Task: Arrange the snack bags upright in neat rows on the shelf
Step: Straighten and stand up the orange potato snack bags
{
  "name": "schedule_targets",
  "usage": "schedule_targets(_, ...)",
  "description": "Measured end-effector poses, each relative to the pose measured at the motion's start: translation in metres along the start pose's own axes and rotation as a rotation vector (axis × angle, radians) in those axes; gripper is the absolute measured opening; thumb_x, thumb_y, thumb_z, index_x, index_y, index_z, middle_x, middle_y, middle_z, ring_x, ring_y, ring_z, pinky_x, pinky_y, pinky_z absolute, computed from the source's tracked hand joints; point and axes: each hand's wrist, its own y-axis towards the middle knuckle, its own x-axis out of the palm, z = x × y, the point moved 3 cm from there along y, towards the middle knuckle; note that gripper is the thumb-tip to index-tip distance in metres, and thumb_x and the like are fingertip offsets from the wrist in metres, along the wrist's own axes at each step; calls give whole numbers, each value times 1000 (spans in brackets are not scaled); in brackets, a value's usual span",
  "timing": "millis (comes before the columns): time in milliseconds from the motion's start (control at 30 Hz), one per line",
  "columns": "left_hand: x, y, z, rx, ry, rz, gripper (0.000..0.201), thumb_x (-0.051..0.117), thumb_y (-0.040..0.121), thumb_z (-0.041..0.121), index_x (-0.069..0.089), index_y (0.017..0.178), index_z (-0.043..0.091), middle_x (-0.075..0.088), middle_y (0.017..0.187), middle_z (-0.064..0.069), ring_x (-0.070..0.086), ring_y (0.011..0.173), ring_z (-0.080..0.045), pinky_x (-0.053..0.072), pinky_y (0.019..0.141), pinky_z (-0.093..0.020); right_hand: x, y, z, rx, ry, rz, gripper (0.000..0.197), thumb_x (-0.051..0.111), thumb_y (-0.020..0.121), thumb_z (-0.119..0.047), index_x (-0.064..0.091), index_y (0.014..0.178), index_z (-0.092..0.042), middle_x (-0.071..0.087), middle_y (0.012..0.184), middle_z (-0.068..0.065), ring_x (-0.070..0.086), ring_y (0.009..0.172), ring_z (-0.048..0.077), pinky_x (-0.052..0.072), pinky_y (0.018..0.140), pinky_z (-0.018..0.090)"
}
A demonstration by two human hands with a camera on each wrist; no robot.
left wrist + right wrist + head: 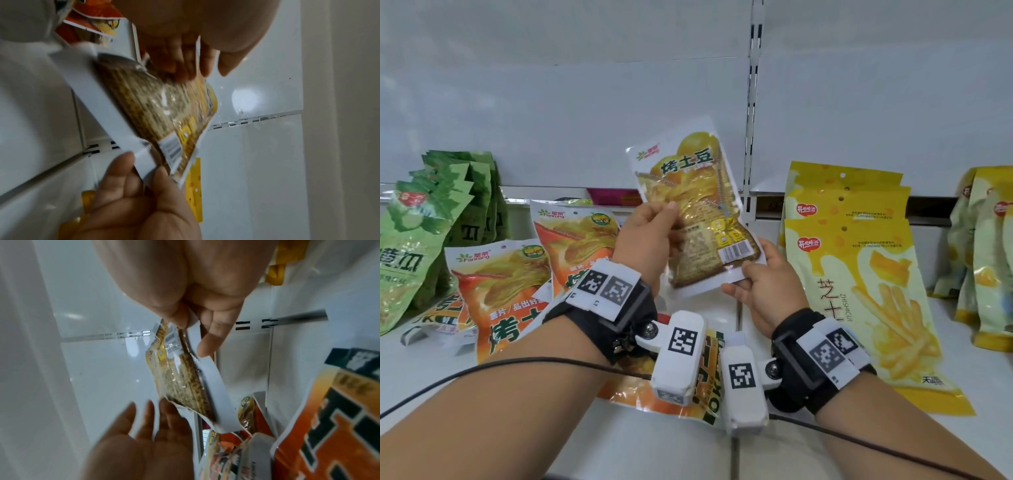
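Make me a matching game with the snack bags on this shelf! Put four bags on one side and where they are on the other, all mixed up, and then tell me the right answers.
Things
1. yellow potato bag
2. green cucumber bags
3. cheese stick bags
4. orange potato bags

Places
A. leaning in a row at the far left of the shelf
B. held up in the air by both hands
C. leaning just to the right of the hands
D. leaning untidily just behind the left hand

Right pairs: 1-B, 2-A, 3-C, 4-D
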Motion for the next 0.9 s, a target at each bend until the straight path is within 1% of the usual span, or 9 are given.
schedule_targets(33,-5,2,-2,11,97,54,11,59,91,30,61,91,19,65,84,-2,59,67,-17,52,64,-34,-2,1,-1,-7,39,19,42,35,93,8,55,93,-29,61,99,9,59,68,20,54,52,26)
schedule_targets(100,-9,2,-6,-48,240,52,37,64,86,40,58,115,18,65,104,-7,63,85,-27,52,89,-48,-3,3,-2,-9,119,36,41,35,93,8,56,95,-27,63,96,7,61,73,24,55,54,29)
schedule_targets(167,-7,-1,-10,-152,202,-52,49,65,86,42,57,121,8,66,100,-11,63,83,-27,46,97,-57,-4,4,-1,10,147,29,39,36,93,7,57,97,-25,64,95,8,62,73,26,54,55,30)
schedule_targets(267,-4,-1,-16,-169,72,-134,22,62,91,23,62,103,5,70,99,-16,67,91,-30,50,94,-55,-5,6,0,37,36,34,28,45,91,0,59,96,-24,62,99,8,60,84,26,54,62,31)
schedule_targets(367,-6,0,-18,-112,169,-156,11,64,89,21,62,92,10,68,98,-21,65,98,-39,50,93,-56,-11,7,-3,-11,-95,102,8,57,91,-19,60,95,-26,64,102,-3,57,104,18,45,90,35)
schedule_targets(467,-7,0,-19,-83,180,-199,20,66,88,21,61,96,3,66,101,-27,64,99,-40,49,92,-58,-15,7,-6,-70,-181,152,4,58,91,-25,62,91,-23,66,99,-5,59,103,16,43,88,27)
schedule_targets(633,-7,-1,-22,-91,125,-234,41,66,87,21,53,107,-12,59,106,-38,62,94,-38,43,94,-64,-22,11,-3,-37,-127,226,14,57,92,-13,62,81,-20,66,97,5,59,107,28,44,98,39)
schedule_targets(767,-9,2,-26,-100,77,-230,17,63,89,17,53,83,5,60,90,-26,59,86,-33,45,92,-64,-21,13,-1,-3,-70,205,17,55,93,-14,60,78,-22,63,94,3,57,112,31,42,102,47)
schedule_targets(900,-10,4,-29,-84,98,-236,22,62,90,15,47,75,11,53,80,-18,54,81,-29,46,88,-60,-22,13,0,6,-62,184,20,54,93,-12,60,75,-20,62,90,4,56,106,29,39,103,53)
